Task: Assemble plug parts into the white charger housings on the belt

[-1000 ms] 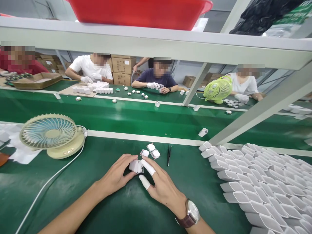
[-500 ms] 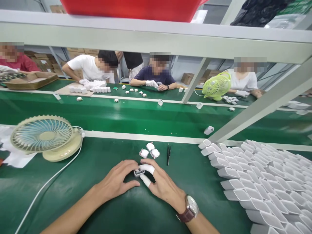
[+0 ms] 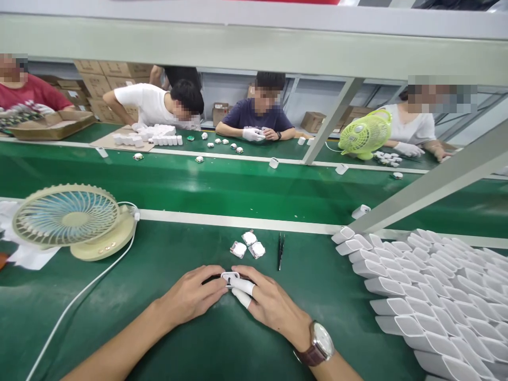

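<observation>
A small white housing point(image 3: 229, 275) with an open end and something dark inside is held between my two hands above the green table. My left hand point(image 3: 194, 292) grips its left side with fingers and thumb. On its right side, my right hand point(image 3: 266, 297), with white covers on two fingers, closes round it. Three small white parts point(image 3: 250, 238) with thin edges lie just beyond my hands. Black tweezers point(image 3: 281, 252) lie to the right of them. The inner side of the housing is partly hidden by my fingers.
Many white housings point(image 3: 424, 296) stand in rows at the right. A beige fan point(image 3: 75, 218) with a white cable is at the left. A green belt point(image 3: 222, 185) crosses beyond the table, below a slanting metal post point(image 3: 428, 180). Several people sit opposite, near a green fan point(image 3: 365, 135).
The housing has turned so its opening shows differently. My left thumb and fingers have closed onto it. The whole view has shifted slightly.
</observation>
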The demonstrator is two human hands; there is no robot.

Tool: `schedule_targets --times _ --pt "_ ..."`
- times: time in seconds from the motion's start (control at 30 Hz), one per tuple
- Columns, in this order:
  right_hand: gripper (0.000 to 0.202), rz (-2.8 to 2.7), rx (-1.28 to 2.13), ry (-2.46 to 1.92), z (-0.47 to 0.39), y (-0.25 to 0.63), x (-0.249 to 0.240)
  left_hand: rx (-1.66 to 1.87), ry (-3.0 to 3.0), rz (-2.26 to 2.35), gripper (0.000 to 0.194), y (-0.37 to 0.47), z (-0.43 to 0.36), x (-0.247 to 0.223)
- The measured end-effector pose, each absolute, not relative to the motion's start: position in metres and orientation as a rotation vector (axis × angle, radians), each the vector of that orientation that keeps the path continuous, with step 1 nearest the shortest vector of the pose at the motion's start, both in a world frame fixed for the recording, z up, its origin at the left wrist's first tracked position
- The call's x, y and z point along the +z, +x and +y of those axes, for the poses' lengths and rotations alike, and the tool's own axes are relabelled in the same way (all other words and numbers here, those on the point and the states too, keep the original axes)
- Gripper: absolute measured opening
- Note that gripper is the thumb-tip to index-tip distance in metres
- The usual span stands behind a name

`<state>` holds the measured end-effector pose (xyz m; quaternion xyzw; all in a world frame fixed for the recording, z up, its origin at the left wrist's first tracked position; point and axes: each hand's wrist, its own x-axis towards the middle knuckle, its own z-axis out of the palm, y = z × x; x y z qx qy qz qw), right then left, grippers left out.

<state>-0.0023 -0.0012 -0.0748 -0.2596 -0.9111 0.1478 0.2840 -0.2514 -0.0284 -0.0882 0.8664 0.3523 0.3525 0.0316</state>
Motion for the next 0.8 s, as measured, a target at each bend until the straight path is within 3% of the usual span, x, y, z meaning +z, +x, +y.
schedule_targets --times 0.2,0.33,0.43,0.6,0.7,0.8 --pt "0.036 -2.382 0.468 -0.661 -0.002 -0.006 -0.072 1.088 2.614 1.056 0.014 -0.249 -0.029 -0.089" --pt "0.028 -2.249 0.652 -0.657 -0.001 -0.011 -0.075 1.039 2.443 1.064 0.018 -0.251 -0.030 -0.085" --pt "0.022 -1.941 1.006 -0.710 -0.002 -0.017 -0.080 1.061 2.120 1.013 0.039 -0.247 -0.033 -0.082" --pt "0.041 -1.569 1.564 -0.725 -0.008 -0.025 -0.083 1.111 1.413 0.975 0.055 -0.235 -0.037 -0.082" --pt "0.058 -1.548 1.652 -0.719 -0.010 -0.025 -0.082 1.132 1.199 0.989 0.062 -0.231 -0.036 -0.084" --pt "0.059 -1.559 1.630 -0.774 -0.009 -0.025 -0.084 1.155 1.150 1.006 0.062 -0.231 -0.035 -0.086"
